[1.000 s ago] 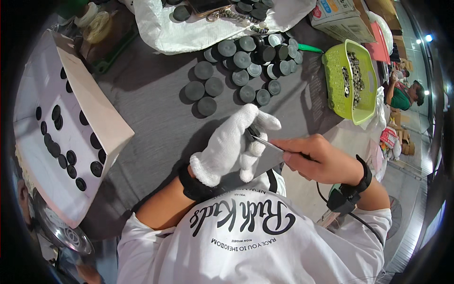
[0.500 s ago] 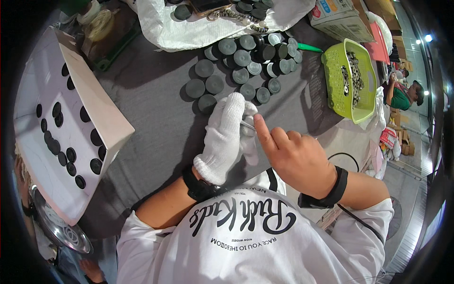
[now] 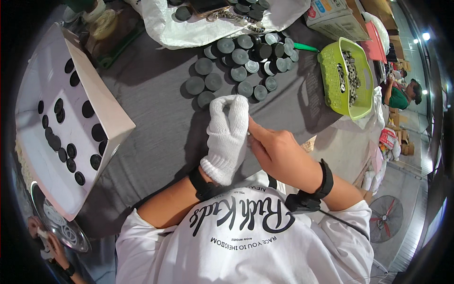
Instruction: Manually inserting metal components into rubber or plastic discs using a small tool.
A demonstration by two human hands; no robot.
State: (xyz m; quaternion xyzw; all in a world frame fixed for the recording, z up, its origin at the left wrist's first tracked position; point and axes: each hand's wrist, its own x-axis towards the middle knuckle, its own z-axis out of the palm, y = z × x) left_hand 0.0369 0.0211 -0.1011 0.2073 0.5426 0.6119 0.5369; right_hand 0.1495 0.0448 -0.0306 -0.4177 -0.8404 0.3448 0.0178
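My left hand (image 3: 227, 135), in a white knitted glove, is raised over the grey cloth with its fingers bent and closed. Whatever it holds is hidden on the side turned away. My bare right hand (image 3: 283, 151) presses up against the glove's right side. Its index finger reaches behind the gloved fingers and the others are curled, so what they pinch cannot be made out. Just beyond the glove, black round caps (image 3: 213, 82) lie spread and partly piled on the grey cloth (image 3: 151, 99).
A white tray (image 3: 101, 113) with several black discs stands at the left. On the right is a green basket (image 3: 326, 71) of small metal parts, near a green-handled tool (image 3: 305, 47). A white sack (image 3: 165, 31) lies at the back. Another person's hands (image 3: 54, 244) work beside a metal bowl (image 3: 85, 241).
My right hand has shifted slightly down and left, its index finger tucking behind the glove. My left hand has turned a little, hiding a thin metallic piece that showed between the hands.
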